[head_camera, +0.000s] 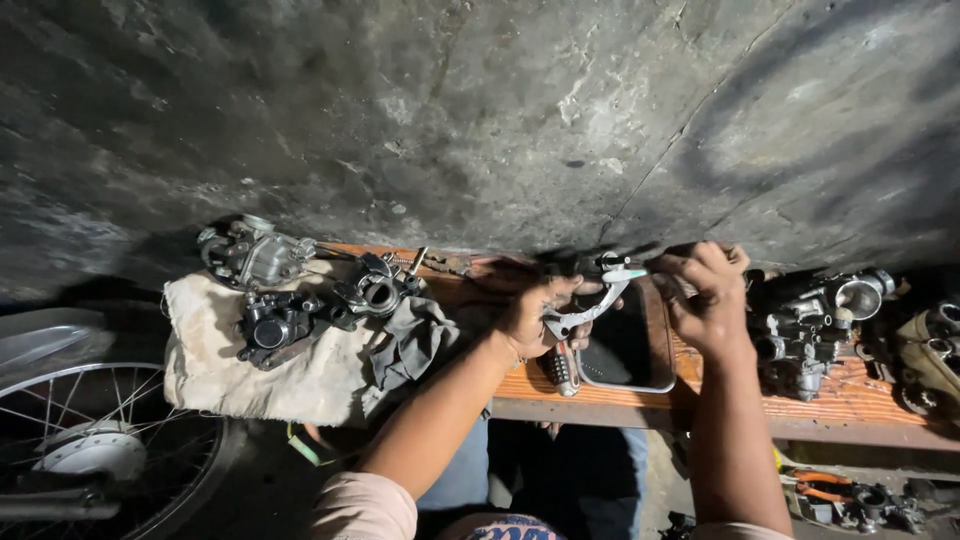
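My left hand (538, 312) grips a small metal lever-shaped part (585, 312) above a dark rectangular tray (625, 350) on the wooden bench (850, 398). My right hand (708, 298) is closed around a thin tool whose pale tip (625, 273) points left toward that part. A screwdriver-like handle (562, 370) lies on the bench just under my left hand. What exactly sits inside the tray is too dark to tell.
Carburettors (255, 252) and dark engine parts (300, 318) rest on a dirty white cloth (250, 370) at left, beside a grey rag (415, 345). More metal parts (815, 325) crowd the bench's right. A spoked wheel (90, 440) stands at lower left. A rough concrete wall (500, 110) rises behind.
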